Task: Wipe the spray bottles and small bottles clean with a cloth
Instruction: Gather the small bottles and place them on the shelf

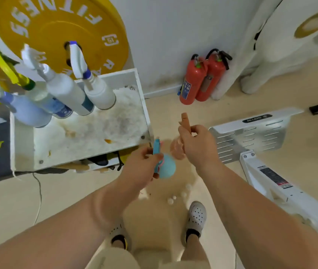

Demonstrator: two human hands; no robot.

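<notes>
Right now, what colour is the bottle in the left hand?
The bottle is light blue; head view.

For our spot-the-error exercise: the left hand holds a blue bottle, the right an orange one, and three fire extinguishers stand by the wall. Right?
No: the head view shows two extinguishers by the wall, not three. The left hand does hold the blue bottle, and the right hand the orange bottle.

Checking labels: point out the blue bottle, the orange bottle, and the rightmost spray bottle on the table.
blue bottle [167,168]: head view, round body.
orange bottle [177,149]: head view, blurred body.
rightmost spray bottle [101,95]: head view, white body.
</notes>
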